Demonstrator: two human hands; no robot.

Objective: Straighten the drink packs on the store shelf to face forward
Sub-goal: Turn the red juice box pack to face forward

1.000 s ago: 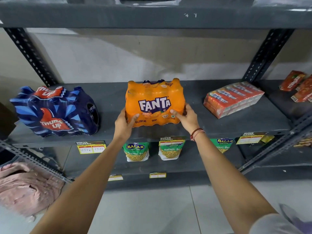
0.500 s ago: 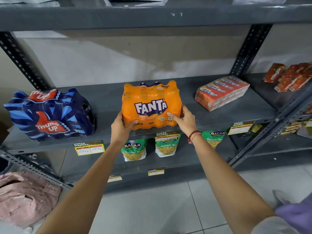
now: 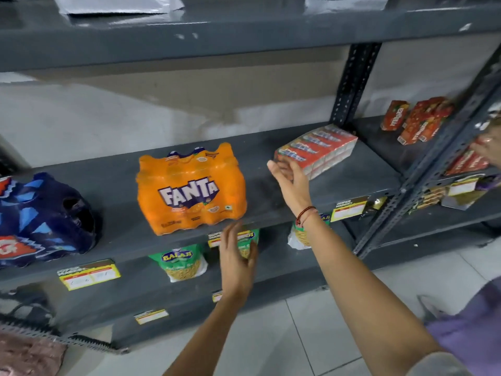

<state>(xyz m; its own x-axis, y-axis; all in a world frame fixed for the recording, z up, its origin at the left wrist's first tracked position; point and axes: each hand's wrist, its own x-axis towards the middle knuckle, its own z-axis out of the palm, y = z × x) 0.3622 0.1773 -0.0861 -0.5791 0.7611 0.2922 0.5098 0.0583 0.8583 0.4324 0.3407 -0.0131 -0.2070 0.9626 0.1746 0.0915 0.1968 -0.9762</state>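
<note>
The orange Fanta pack (image 3: 189, 188) is standing on the middle shelf (image 3: 352, 180), near the front edge, its logo facing almost squarely outward; it looks finished. Both hands are free of it. The left hand (image 3: 238, 256) is hanging open and slack in front of the shelf lip, just below the Fanta pack's right corner, grasping nothing. The right hand (image 3: 290, 175) is reaching to the right with fingers spread, its fingertips arriving at the near-left corner of the red carton pack (image 3: 317, 150); whether it is touching yet is hard to tell through the blur, and it is not closed around anything.

That red pack is lying flat and skewed, its long side running from near-left to far-right, so it is probably the step in hand. To do it well, the person should be bringing the left hand up to the pack's near-left end while the right hand moves along to the far-right end, then turning it in place on the shelf rather than lifting, since the shrink-wrapped cartons may flex if gripped at one corner. Sliding it forward to line up with the Fanta pack's front would keep the row even.

The dark blue Thums Up pack (image 3: 46, 221) at the left is sitting angled and may want turning afterwards.
</note>
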